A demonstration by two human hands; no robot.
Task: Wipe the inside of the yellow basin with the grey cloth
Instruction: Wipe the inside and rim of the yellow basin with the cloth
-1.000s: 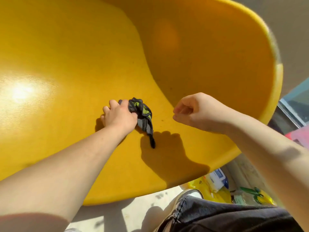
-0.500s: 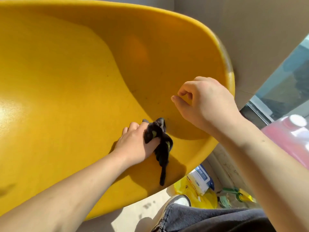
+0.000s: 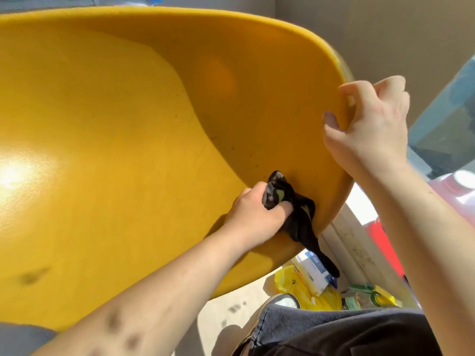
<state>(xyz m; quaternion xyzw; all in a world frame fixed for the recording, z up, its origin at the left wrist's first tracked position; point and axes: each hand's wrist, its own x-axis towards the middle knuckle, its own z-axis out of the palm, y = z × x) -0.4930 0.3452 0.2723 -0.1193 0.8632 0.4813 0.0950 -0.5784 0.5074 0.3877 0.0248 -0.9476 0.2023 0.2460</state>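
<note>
Yellow basin point(image 3: 128, 119), seen from the head camera, is getting its wipe, apparently midway: the left hand point(image 3: 257, 217) is gripping the grey cloth point(image 3: 298, 214) against the inner wall just beside the right rim point(image 3: 343, 191), which the right hand point(image 3: 372, 124) is clasping. Dark specks point(image 3: 214, 137) are showing above; wide basin floor is lying open leftward.

The left hand point(image 3: 254, 214) and right hand point(image 3: 372, 124) are bare. The left forearm point(image 3: 154, 299) and right forearm point(image 3: 424, 227) are uncovered to the frame edge. Legwear: dark grey denim garment point(image 3: 334, 327) with stitched seam. Footwear: shoe point(image 3: 284, 300), white toe, dark rim.
</note>
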